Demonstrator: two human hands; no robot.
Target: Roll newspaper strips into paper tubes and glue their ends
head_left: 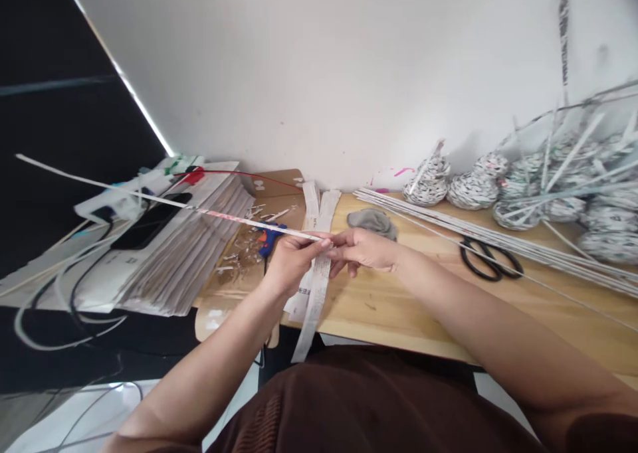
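A long, thin rolled paper tube (239, 219) slants from the upper left down to my hands. My left hand (294, 262) pinches it close to its right end. Right beside it, my right hand (363, 250) has thumb and forefinger closed at the tip of the same tube, its other fingers curled below. Under my hands, printed paper strips (317, 307) lie across the table, one hanging past the front edge. A crumpled grey cloth (371, 222) lies just behind my right hand.
Left are a tall paper stack (184, 267), a black phone (152, 222), cables and a blue glue gun (270, 239) among paper scraps. Right are black-handled scissors (491, 259), a bundle of paper tubes (478, 230) and several woven paper shapes (473, 182) along the wall.
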